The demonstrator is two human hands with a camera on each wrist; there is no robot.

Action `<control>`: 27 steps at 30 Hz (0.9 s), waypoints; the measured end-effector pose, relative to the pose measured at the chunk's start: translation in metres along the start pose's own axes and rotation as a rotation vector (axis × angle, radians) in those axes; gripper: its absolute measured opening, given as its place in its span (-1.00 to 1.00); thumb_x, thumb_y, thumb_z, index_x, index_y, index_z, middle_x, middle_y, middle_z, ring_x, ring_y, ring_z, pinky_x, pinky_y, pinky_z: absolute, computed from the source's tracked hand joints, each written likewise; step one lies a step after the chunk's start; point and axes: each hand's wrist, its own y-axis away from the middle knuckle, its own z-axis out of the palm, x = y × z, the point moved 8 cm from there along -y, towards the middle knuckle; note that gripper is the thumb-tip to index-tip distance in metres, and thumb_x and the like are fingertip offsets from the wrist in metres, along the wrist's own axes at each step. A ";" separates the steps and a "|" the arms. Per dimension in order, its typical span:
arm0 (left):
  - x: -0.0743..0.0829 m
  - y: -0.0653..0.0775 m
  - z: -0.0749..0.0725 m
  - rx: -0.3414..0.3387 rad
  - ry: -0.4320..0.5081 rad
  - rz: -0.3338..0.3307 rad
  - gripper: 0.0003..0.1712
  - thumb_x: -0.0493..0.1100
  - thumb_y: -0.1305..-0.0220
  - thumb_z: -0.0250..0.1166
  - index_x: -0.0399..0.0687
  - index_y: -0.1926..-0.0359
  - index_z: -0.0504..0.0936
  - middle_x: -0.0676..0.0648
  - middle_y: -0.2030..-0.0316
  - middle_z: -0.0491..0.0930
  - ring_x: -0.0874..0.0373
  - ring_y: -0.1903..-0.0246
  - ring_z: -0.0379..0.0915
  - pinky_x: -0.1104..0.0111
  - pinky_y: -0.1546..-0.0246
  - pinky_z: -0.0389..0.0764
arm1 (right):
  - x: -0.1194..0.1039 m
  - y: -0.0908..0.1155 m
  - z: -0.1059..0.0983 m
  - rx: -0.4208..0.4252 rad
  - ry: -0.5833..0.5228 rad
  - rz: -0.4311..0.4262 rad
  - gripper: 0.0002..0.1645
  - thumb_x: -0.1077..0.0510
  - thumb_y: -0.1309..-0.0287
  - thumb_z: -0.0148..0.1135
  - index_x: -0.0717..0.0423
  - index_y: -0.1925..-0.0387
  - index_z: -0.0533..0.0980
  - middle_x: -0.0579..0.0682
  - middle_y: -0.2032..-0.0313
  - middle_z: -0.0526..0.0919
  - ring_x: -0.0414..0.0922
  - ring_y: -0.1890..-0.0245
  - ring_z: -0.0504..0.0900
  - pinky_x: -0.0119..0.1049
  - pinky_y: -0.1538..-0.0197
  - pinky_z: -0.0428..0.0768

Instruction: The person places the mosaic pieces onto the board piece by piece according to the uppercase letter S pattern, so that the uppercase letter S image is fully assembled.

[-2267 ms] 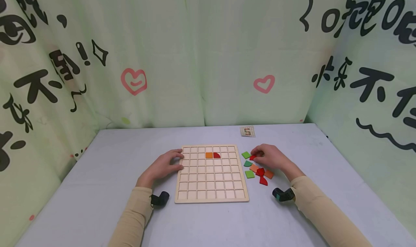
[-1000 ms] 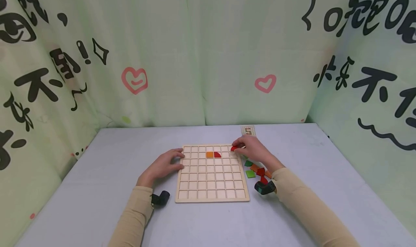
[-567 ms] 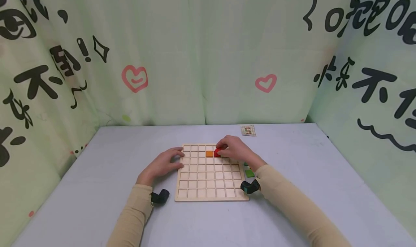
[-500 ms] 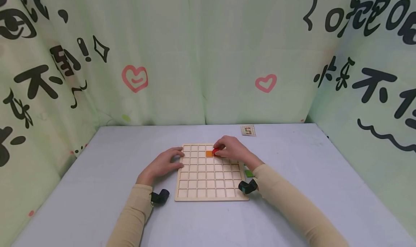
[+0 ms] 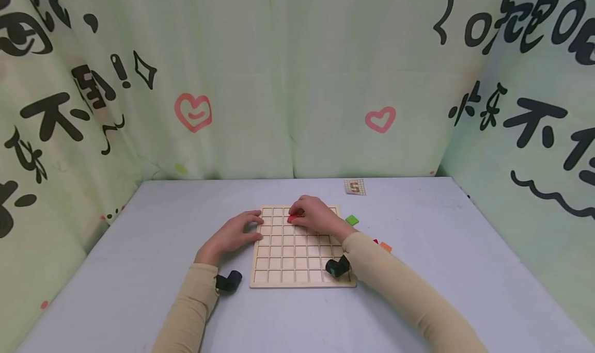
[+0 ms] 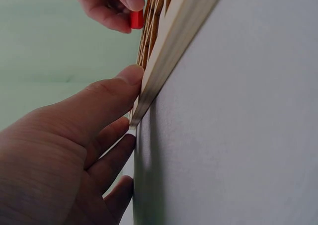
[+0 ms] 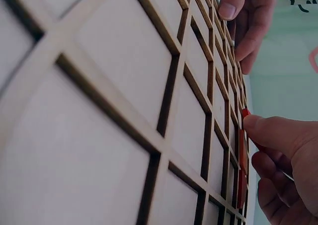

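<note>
Grip right [image 5: 314, 215]: pinching red piece [image 5: 291, 219] | moved leftward across board [image 5: 295, 265] | grip left [image 5: 234, 238]: relaxed, touching board edge, unmoved

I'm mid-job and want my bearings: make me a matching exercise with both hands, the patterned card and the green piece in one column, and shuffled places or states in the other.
Column one
1. left hand
2. right hand
3. patterned card
4. green piece

Column two
A. near the far edge of the table
B. beside the right side of the wooden board
C. touching the board's left side
D. pinching a red piece

Right pairs: 1-C, 2-D, 3-A, 4-B
</note>
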 end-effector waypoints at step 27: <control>0.000 0.001 0.000 -0.002 0.003 -0.002 -0.55 -0.15 -0.31 0.37 -0.21 -0.18 0.58 -0.21 -0.44 0.32 -0.17 -0.48 0.14 -0.03 -0.49 0.21 | 0.000 -0.006 0.008 -0.068 -0.036 0.025 -0.76 0.15 -0.27 0.36 0.14 0.06 0.69 0.00 0.17 0.67 -0.15 0.20 0.56 -0.26 0.06 0.59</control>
